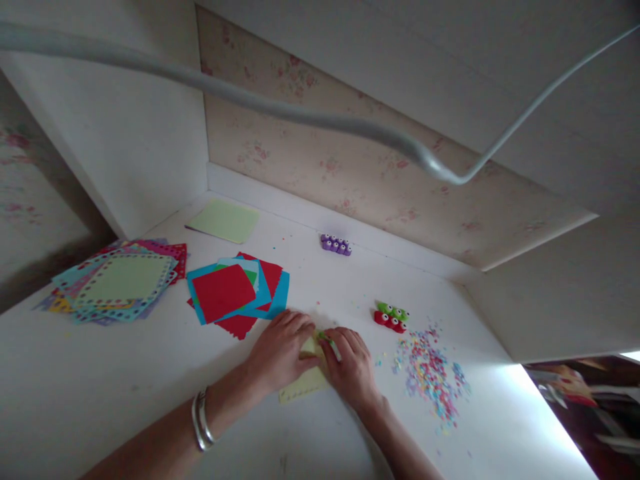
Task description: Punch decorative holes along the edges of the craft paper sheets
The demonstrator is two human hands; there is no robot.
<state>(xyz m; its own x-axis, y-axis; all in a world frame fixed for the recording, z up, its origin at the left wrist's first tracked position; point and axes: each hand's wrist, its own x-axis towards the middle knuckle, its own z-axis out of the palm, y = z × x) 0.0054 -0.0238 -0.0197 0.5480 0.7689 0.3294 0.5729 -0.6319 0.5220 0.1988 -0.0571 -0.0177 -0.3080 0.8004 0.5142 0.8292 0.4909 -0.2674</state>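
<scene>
A pale yellow sheet of paper [300, 389] lies under both hands, with a row of small punched marks along its near edge. My left hand [281, 348] rests on its left side, fingers bent over the far edge and thumb pressing on the paper. My right hand [353, 368] is closed around a small green craft punch [329, 342] at the sheet's right edge; fingers hide much of the punch. To the right sit green punches [393, 309] and red punches [390, 322] in two touching rows. Purple punches [336, 245] stand near the back wall.
Loose red and blue paper sheets [223, 293] lie left of my hands. Farther left is a pile of sheets with punched borders [125, 280]; a light green stack [223, 221] sits behind. Paper confetti [433, 373] covers the right side. A grey cable [300, 115] hangs across above.
</scene>
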